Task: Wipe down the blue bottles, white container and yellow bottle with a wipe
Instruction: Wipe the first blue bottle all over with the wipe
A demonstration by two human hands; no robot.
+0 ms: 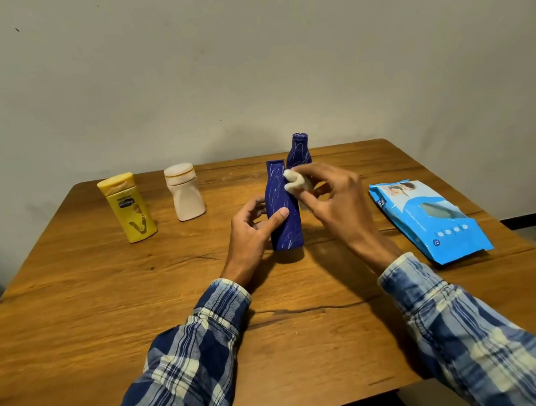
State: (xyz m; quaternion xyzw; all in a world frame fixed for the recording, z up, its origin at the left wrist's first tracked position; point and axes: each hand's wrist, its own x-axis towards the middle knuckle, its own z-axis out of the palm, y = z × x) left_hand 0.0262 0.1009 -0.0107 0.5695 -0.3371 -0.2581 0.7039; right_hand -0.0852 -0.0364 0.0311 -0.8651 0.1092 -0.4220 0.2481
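Wooden table (103, 312) under a plain wall: I saw the near blue bottle (283, 211) standing upright at mid-table, steadied and wiped.

I judged the bottle light, stiff plastic, easy to tip and possibly slick once damp, so its lower body looked the best place to hold it. The left hand (253, 229) gripped it there, thumb across the front. The right hand (331, 200), wrist raised, pinched a soft bunched wipe (294, 182) against the bottle's shoulder. A second blue bottle (299, 150) stood just behind; the yellow bottle (128, 208) and white container (185, 192) stood well apart to the left.
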